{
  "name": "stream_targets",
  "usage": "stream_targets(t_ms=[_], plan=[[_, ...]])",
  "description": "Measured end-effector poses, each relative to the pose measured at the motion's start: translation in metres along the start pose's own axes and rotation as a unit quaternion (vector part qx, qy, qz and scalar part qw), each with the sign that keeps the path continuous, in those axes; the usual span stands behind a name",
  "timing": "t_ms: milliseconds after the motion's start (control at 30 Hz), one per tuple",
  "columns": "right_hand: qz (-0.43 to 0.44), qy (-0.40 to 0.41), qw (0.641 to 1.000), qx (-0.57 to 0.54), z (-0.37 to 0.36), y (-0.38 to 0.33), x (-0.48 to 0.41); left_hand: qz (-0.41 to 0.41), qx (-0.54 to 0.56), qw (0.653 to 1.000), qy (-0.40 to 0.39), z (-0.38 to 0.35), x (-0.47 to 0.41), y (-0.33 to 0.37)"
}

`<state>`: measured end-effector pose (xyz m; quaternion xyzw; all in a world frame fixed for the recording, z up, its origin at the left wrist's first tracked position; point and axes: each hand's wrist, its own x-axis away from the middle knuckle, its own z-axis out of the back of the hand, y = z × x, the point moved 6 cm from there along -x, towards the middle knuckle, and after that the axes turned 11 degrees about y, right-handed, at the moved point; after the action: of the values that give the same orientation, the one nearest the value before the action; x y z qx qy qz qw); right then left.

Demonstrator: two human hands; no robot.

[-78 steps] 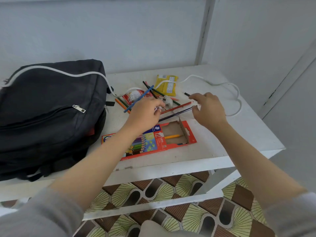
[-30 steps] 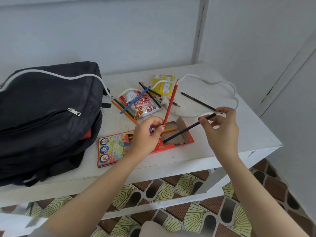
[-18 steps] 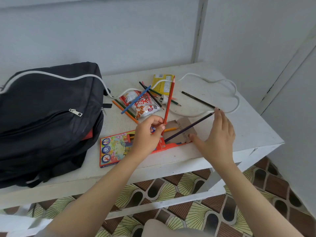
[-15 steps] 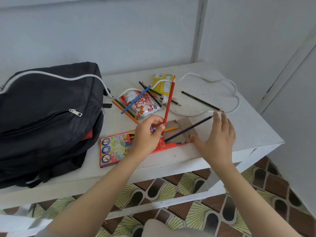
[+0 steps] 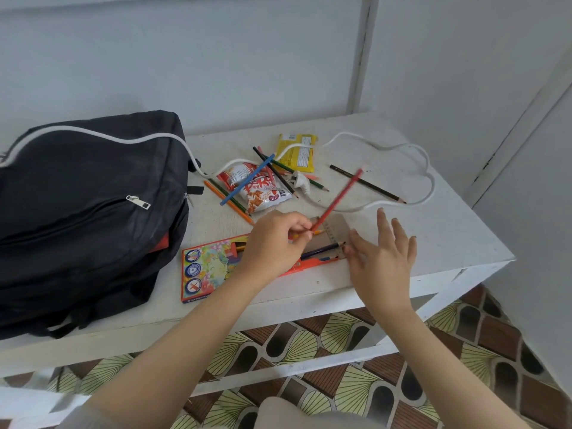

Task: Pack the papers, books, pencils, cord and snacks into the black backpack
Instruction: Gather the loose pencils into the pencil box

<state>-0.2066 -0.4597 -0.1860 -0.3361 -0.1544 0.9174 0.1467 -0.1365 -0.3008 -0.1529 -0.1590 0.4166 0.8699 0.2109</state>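
The black backpack (image 5: 86,212) lies on the left of the white table (image 5: 433,243). An orange pencil box (image 5: 204,267) sits in front, its cardboard tray pulled out to the right. My left hand (image 5: 275,243) pinches a red pencil (image 5: 339,198) by its lower end over the tray. My right hand (image 5: 383,255) is spread with straight fingers at the tray's right end, its thumb at the tip of a dark purple pencil (image 5: 322,250) lying in the tray. Loose pencils (image 5: 247,179), a black pencil (image 5: 368,184), two snack packs (image 5: 263,193) (image 5: 298,151) and a white cord (image 5: 402,150) lie behind.
The cord runs from the backpack's top across the table and loops at the back right; its plug (image 5: 301,182) lies among the pencils. Walls close the back and right. The table's front edge is near my arms, with patterned floor tiles (image 5: 340,335) below.
My right hand let go of the dark purple pencil, which now lies flat in the tray. The red pencil in my left hand has tilted to the right.
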Motion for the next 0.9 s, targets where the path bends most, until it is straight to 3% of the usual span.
stream_targets(t_ms=[100,300,533,667,900], plan=[[-0.007,0.001,1.0,0.004,0.0,0.001,0.0,-0.056,-0.068,0.996,-0.032,-0.005,0.002,0.001],[-0.033,-0.008,0.999,0.004,0.001,0.003,-0.002,-0.185,-0.123,0.975,-0.009,0.004,0.014,0.004],[0.023,-0.107,0.993,0.047,-0.003,0.0,-0.001,-0.172,-0.137,0.975,-0.041,0.004,0.022,0.0],[0.138,-0.172,0.975,0.024,-0.006,-0.016,0.012,-0.2,-0.214,0.952,-0.093,-0.006,0.024,-0.004],[0.067,-0.141,0.987,0.048,-0.001,-0.023,0.019,-0.179,-0.203,0.961,-0.054,-0.006,0.021,-0.008]])
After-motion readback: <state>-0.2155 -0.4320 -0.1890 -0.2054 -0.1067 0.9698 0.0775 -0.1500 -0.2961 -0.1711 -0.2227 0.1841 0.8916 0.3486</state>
